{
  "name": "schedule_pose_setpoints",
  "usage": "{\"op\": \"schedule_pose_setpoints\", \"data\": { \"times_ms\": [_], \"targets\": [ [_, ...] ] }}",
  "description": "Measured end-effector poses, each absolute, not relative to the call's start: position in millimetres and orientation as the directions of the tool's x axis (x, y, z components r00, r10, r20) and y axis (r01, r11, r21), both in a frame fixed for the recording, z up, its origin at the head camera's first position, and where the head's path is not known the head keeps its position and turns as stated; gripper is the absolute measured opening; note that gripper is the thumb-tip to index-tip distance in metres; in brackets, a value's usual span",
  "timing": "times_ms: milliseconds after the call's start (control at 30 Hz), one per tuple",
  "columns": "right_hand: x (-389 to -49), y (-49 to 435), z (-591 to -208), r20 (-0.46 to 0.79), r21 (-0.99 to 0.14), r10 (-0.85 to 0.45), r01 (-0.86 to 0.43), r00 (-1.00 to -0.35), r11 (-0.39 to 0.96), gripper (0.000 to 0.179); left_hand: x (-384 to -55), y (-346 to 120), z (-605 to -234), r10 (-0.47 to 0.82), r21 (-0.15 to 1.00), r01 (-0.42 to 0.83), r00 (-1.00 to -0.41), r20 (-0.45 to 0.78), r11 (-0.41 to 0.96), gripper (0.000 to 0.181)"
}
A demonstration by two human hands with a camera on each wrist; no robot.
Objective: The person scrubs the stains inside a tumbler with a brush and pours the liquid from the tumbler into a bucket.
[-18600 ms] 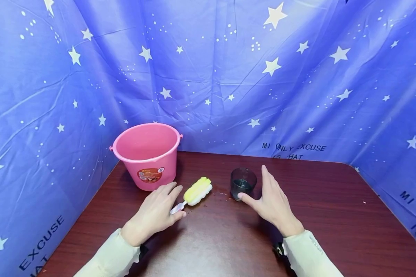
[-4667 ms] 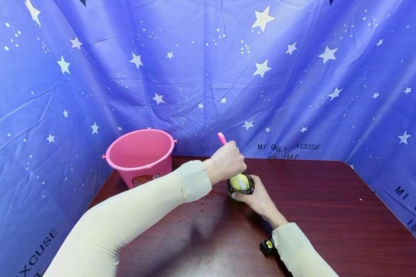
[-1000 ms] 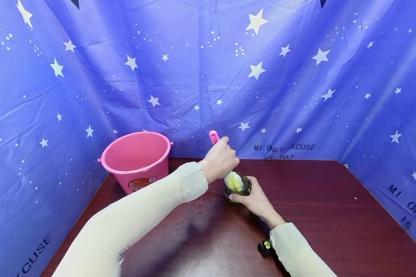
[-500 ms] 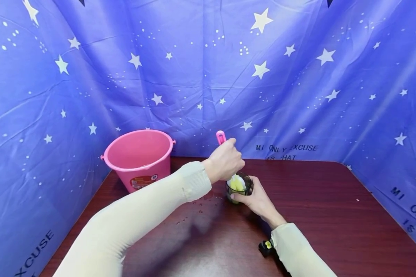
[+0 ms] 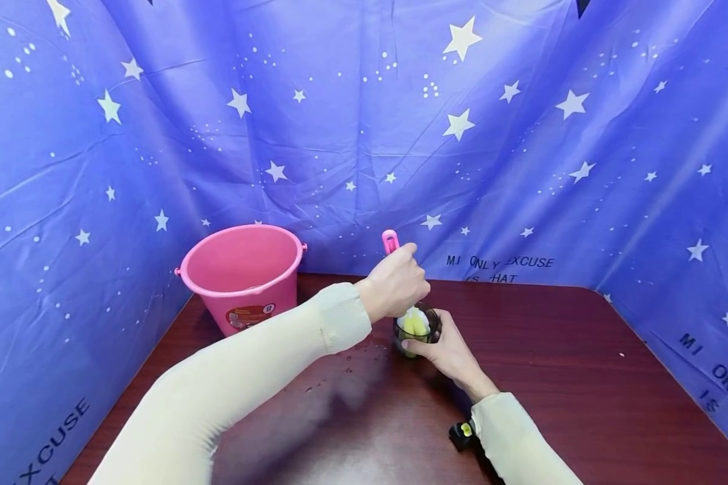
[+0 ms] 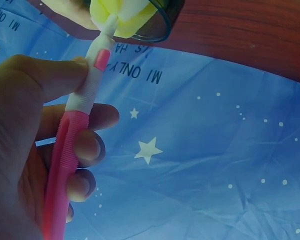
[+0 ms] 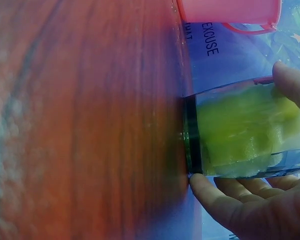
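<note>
My left hand (image 5: 396,281) grips the pink and white handle of a sponge cup brush (image 6: 65,150), fingers curled round it and thumb along its white part. The brush's yellow and white sponge head (image 5: 414,322) sits down inside a dark see-through glass (image 7: 240,130). My right hand (image 5: 453,347) holds that glass round its side, thumb at the front. In the right wrist view the glass base stands on the table, and the sponge fills much of the inside. Liquid in the glass is hard to make out behind the sponge.
A pink bucket (image 5: 249,303) with an orange label stands at the back left of the dark red wooden table (image 5: 558,377). Water drops (image 5: 348,369) lie left of the glass. A blue star-printed curtain (image 5: 364,135) closes off the back and sides.
Over the last second, the left hand and brush handle have shifted slightly right and the handle stands a little more upright. Long before, the brush lay on the table and both hands were free.
</note>
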State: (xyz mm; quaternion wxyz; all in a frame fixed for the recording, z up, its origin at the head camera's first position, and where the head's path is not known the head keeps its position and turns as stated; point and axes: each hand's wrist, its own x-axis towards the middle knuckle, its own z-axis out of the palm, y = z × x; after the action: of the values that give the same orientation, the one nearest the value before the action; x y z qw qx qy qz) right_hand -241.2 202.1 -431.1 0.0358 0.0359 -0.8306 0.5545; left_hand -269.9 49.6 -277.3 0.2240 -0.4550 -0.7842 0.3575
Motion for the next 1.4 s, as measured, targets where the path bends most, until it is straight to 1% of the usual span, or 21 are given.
{"op": "schedule_pose_setpoints", "data": {
  "times_ms": [100,333,533,933,1133,1400],
  "targets": [
    [-240,203,-431,0.097,-0.918,-0.020,-0.098,-0.995,0.384,0.080,-269,54,-277,0.875,-0.771,0.548,-0.483,0.023,0.323,0.013],
    [-232,210,-434,0.081,-0.922,-0.011,-0.079,-0.997,0.380,0.079,-265,66,-280,0.889,-0.781,0.550,-0.457,0.017,0.297,0.015],
    [-231,212,-434,0.088,-0.917,-0.005,-0.083,-0.996,0.389,0.080,-266,69,-279,0.889,-0.791,0.532,-0.456,0.034,0.303,0.016],
    [-235,208,-432,0.090,-0.924,-0.023,-0.092,-0.996,0.372,0.082,-271,66,-275,0.865,-0.776,0.521,-0.498,0.061,0.354,0.018],
    [-237,206,-431,0.093,-0.921,-0.021,-0.094,-0.995,0.379,0.082,-272,67,-274,0.846,-0.775,0.505,-0.528,0.070,0.379,0.017],
    [-239,203,-430,0.107,-0.920,-0.039,-0.114,-0.993,0.376,0.083,-274,61,-274,0.818,-0.778,0.489,-0.572,0.054,0.393,0.016]
  ]
}}
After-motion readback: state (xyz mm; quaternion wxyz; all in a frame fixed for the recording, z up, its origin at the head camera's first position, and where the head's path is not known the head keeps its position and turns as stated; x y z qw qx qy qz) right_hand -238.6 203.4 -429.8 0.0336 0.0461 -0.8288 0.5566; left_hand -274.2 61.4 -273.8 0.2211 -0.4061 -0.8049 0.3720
